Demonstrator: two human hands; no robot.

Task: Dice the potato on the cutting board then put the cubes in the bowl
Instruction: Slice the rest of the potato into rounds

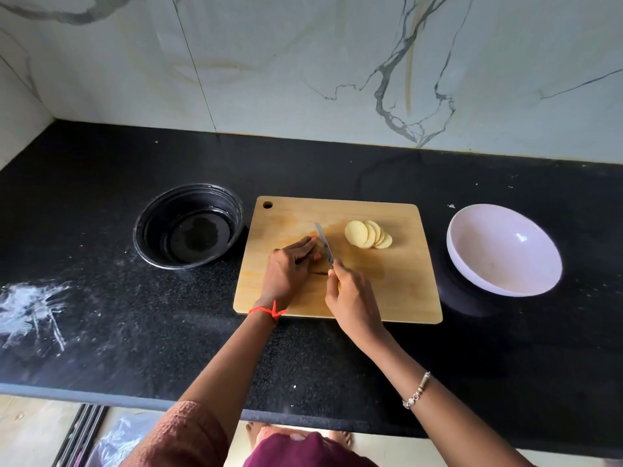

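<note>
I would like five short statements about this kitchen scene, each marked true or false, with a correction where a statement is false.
1. The right hand grips the knife. True.
2. The potato slices lie in a bowl. False: they lie fanned on the cutting board.
3. The black bowl stands to the left of the cutting board. True.
4. The left hand rests on the counter. False: it lies on the cutting board beside the blade; what is under it is hidden.
5. The white bowl holds potato cubes. False: no cubes show in it.
</note>
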